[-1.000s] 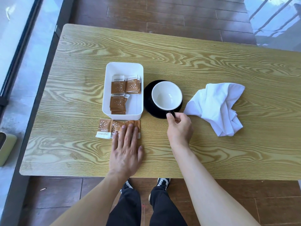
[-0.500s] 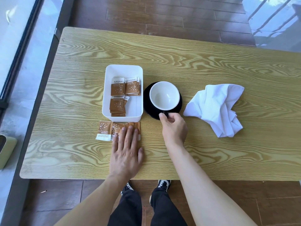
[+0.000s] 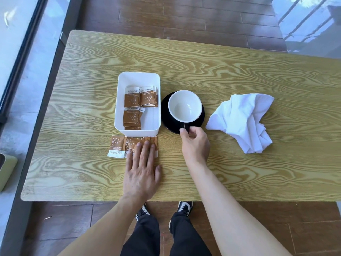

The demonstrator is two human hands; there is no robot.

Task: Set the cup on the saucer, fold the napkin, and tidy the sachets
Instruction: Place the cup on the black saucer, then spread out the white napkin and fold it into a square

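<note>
A cup [image 3: 184, 106], white inside and black outside, stands on a black saucer [image 3: 166, 117] at the table's middle. My right hand [image 3: 195, 145] pinches the cup's black handle at the near side. A crumpled white napkin [image 3: 241, 119] lies to the right of the saucer. A white rectangular box [image 3: 155, 100] left of the saucer holds several brown sachets [image 3: 132, 100]. A few more loose sachets [image 3: 117, 147] lie on the table in front of the box. My left hand [image 3: 142, 169] rests flat, fingertips on the loose sachets.
The wooden table [image 3: 239, 71] has its near edge just above my legs and shoes. Dark wooden floor surrounds it. A window frame runs along the left, and a pale green object [image 3: 7, 170] sits on the floor at the left edge.
The cup and saucer have shifted slightly left, closer to the box, with my right hand staying on the handle. The left hand has stayed on the loose sachets.
</note>
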